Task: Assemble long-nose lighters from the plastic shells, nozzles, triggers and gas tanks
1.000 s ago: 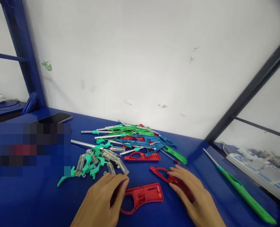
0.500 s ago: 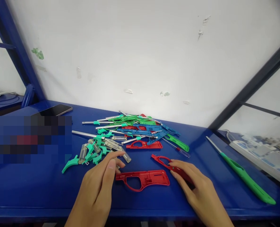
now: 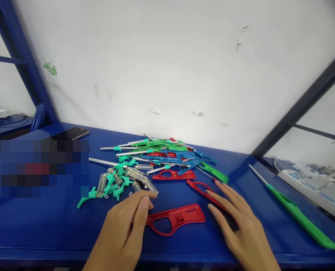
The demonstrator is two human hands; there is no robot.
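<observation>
The left hand (image 3: 122,231) curls its thumb and fingers round the narrow end of a red shell (image 3: 190,215) (that tip is hidden, so whether they grip it I cannot tell). The shell lies hollow side up at the near middle of the blue table (image 3: 54,231). The right hand (image 3: 237,222) has its fingers loosely spread, the thumb well apart from them, over a second shell (image 3: 191,184), clasping nothing. Behind the two shells is a pile (image 3: 167,147) of green, blue and red parts with metal rods. Teal triggers (image 3: 110,183) and clear tanks (image 3: 101,185) lie to the left, a green lighter (image 3: 301,220) to the right.
</observation>
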